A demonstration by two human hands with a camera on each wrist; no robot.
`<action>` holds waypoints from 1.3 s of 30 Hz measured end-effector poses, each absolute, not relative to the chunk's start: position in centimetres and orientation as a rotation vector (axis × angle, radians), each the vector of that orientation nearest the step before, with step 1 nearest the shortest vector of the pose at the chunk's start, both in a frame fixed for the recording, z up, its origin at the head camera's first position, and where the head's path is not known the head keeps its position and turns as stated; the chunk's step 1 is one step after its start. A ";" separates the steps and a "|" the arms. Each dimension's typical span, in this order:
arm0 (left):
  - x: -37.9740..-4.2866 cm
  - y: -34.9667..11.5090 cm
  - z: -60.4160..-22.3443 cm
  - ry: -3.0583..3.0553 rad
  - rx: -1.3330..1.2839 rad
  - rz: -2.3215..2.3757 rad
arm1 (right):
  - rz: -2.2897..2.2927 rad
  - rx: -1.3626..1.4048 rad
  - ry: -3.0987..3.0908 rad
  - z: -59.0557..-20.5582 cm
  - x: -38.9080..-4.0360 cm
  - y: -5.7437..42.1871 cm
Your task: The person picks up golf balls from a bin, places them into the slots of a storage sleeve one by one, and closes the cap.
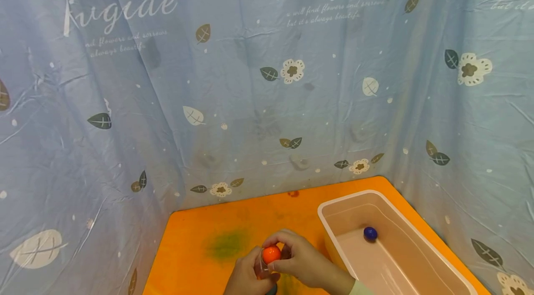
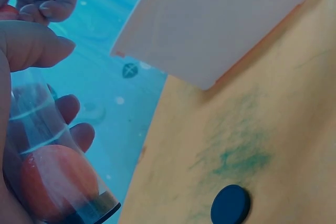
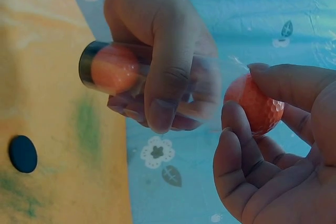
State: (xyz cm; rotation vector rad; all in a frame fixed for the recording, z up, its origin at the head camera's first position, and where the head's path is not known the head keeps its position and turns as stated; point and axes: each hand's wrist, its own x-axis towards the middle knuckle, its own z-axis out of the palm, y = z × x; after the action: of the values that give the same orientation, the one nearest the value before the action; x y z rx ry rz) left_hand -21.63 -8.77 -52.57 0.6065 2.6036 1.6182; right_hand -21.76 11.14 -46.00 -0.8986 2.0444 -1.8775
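My left hand grips a clear plastic tube with a black cap on its far end. Inside the tube, against that cap, lies one orange golf ball. With thumb and fingers my right hand pinches a second orange golf ball, dimpled, at the tube's uncapped mouth. In the head view this ball shows between both hands, above the table. A round dark cap lies apart on the table, below the hands.
A pale pink plastic bin stands at the right of the orange table, a dark blue ball inside it. Green smudges mark the tabletop. Blue printed curtains enclose the table at the back and sides.
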 end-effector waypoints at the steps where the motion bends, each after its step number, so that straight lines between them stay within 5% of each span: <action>1: -21.6 -8.8 -52.5 2.595 0.605 1.625 | -1.871 -0.897 2.056 -46.0 -21.8 11.1; 39: -21.8 -9.2 -53.0 2.480 0.515 1.619 | -1.705 -0.737 2.435 -43.7 -23.2 14.1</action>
State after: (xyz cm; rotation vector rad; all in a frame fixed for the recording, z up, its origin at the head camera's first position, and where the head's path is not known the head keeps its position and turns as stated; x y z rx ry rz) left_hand -21.80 -9.21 -53.04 0.5151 2.4798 1.6187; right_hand -23.21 14.15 -43.72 -0.7367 2.4351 -1.7052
